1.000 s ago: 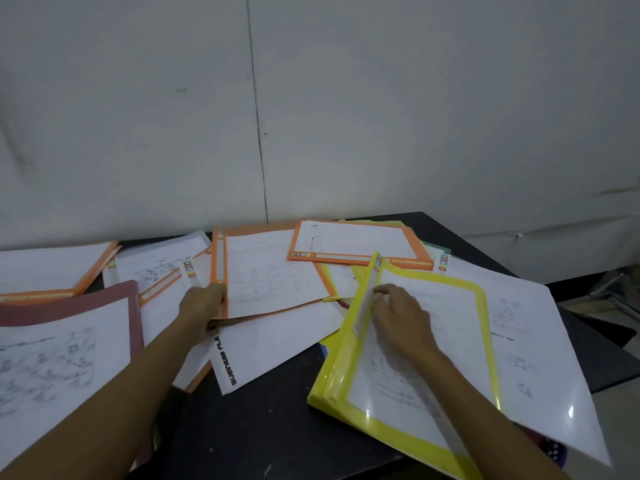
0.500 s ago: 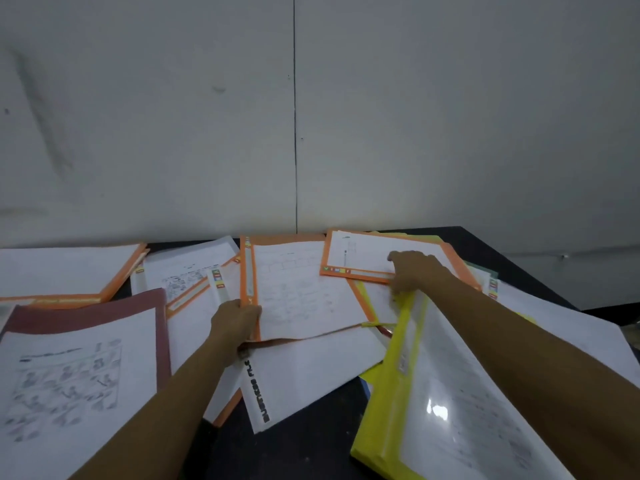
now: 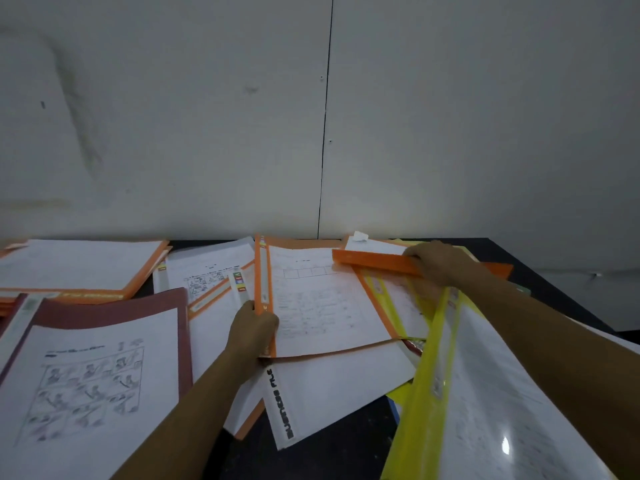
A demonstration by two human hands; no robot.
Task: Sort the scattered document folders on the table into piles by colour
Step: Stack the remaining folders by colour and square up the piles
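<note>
Right hand (image 3: 439, 263) first: fingers curled over the near edge of a small orange folder (image 3: 374, 261), and that edge is tipped up off the heap. Left hand (image 3: 254, 330) is clamped round the spine of a bigger orange folder (image 3: 262, 268), thumb on top, low on the spine. So that's two orange ones in hand, side by side, the small one overlapping the big one's far corner.

Just under the right wrist, a yellow folder (image 3: 446, 341) slopes towards the camera, with more yellow beneath it. Under the left hand lies a white file (image 3: 346, 386); its spine reads "BUSINESS FILE" as best I can make out.

Further left of the left hand sits a maroon folder (image 3: 114, 303) showing a comic-strip page. Beyond it is a stacked orange pile (image 3: 86, 261) whose edge label is too blurred to read.

By my reckoning it's about half done. Orange has a pile and yellow looks gathered, but the middle of the dark table (image 3: 332, 455) remains a jumble, and these two probably belong on the orange pile.
</note>
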